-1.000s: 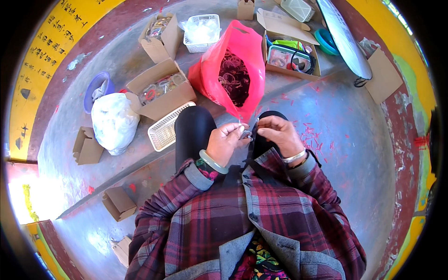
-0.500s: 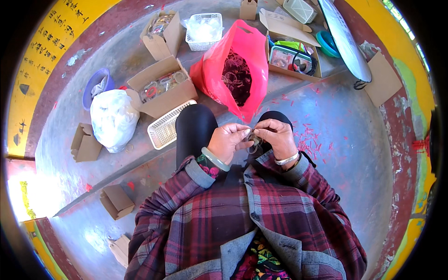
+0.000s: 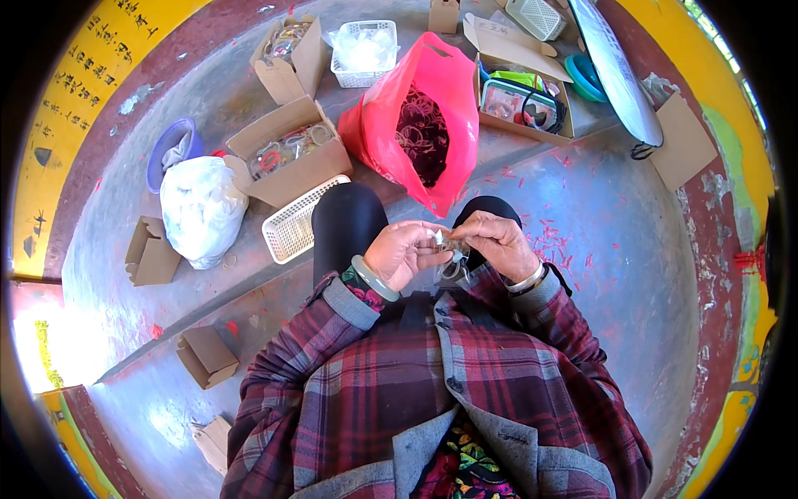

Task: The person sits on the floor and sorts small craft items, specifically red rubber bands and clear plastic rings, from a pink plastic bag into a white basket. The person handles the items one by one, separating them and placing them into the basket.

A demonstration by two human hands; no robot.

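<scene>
In front of my knees, my left hand (image 3: 401,253) and my right hand (image 3: 502,244) are held close together, fingertips pinched. Between them is a small translucent looped piece (image 3: 455,268) with white bits, its exact kind too small to make out. The right fingers grip its upper right side, and the left thumb and fingers hold its left side. Just beyond the hands stands a bright pink plastic bag (image 3: 455,125), its mouth wide open. Dark red thin loops (image 3: 421,137) fill it.
Left of the bag are an open cardboard box (image 3: 287,179) of small packets, a cream basket (image 3: 283,241) and a stuffed white plastic bag (image 3: 204,212). Another cardboard box (image 3: 524,125) with assorted items lies far right. Red scraps (image 3: 553,248) litter the floor right of my knee.
The right hand has turned so more of its back shows, and its fingers have shifted on the translucent piece. The left fingers have opened slightly; a white tip now shows between the hands.
</scene>
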